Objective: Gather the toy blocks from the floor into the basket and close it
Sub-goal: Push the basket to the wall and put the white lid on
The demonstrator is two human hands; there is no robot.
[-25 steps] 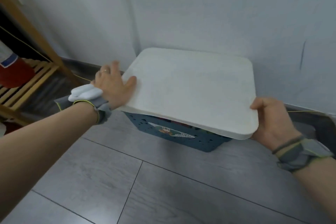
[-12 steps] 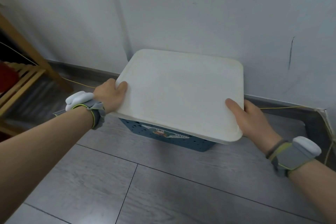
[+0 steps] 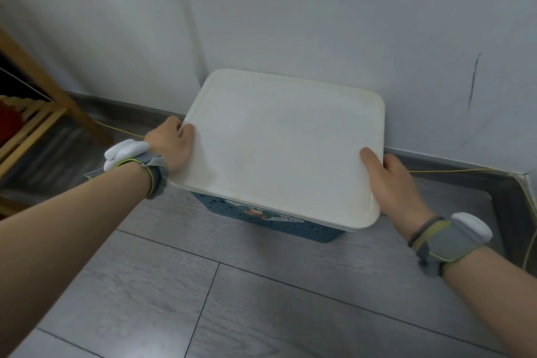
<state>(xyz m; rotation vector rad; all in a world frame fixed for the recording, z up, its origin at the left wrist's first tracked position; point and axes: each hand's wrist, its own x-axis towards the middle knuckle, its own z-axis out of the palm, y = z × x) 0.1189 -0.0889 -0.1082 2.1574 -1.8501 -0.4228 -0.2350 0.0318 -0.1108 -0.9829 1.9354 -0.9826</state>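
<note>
A white rectangular lid point(image 3: 279, 148) lies over the blue perforated basket point(image 3: 270, 219), which stands on the grey floor against the wall. Only the basket's front wall with a cartoon sticker shows below the lid. My left hand point(image 3: 171, 147) grips the lid's left edge, thumb on top and fingers curled under. My right hand point(image 3: 389, 180) grips the lid's right front edge, thumb resting on the top surface. No toy blocks are visible; the basket's inside is hidden by the lid.
A wooden slatted shelf point(image 3: 32, 122) stands at the left with something red on it. A thin yellow cord point(image 3: 453, 170) runs along the grey skirting. The white wall point(image 3: 290, 9) is right behind the basket. Grey floorboards point(image 3: 232, 299) stretch in front.
The lid has come down from a tilted position to sit lower and flatter over the basket. Both hands moved with it, and my right thumb has slid onto the lid's top.
</note>
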